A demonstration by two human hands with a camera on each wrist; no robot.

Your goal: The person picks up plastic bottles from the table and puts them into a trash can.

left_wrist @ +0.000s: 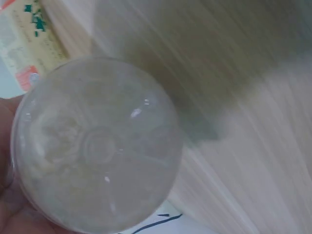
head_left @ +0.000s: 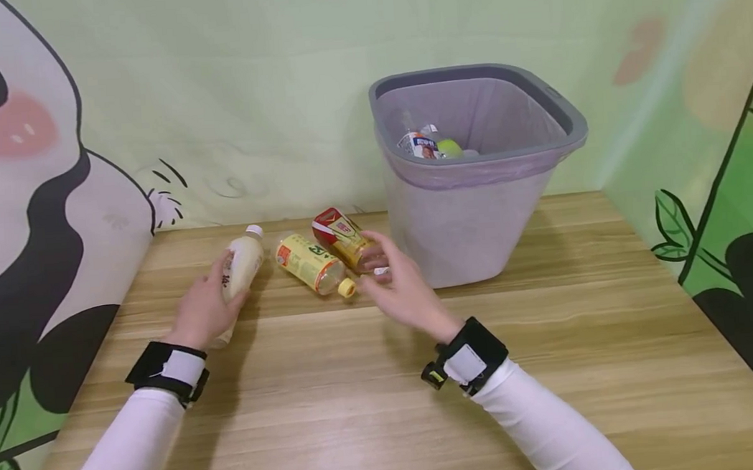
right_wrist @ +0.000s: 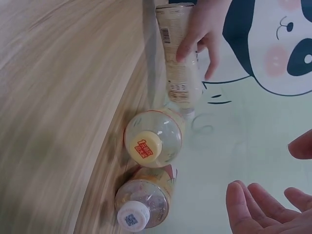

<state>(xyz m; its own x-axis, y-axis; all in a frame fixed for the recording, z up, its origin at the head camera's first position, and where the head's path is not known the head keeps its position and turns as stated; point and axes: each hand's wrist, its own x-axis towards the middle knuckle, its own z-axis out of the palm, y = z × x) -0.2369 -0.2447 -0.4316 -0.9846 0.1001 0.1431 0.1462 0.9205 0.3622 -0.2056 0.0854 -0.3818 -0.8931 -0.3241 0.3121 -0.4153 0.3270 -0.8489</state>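
My left hand grips a cream-coloured bottle with a white cap, the cap pointing away from me. Its round clear base fills much of the left wrist view. Whether this bottle touches the table cannot be told. My right hand holds nothing, its fingers spread and relaxed. It is beside a red-and-gold labelled bottle, partly covering it in the head view; its white cap shows in the right wrist view. Between the hands, a clear bottle with a yellow label and yellow cap lies on its side.
A grey-rimmed bin with a liner stands at the table's back right. Inside it are a clear labelled bottle and a yellow-green round thing. The wooden table meets a printed panda backdrop behind.
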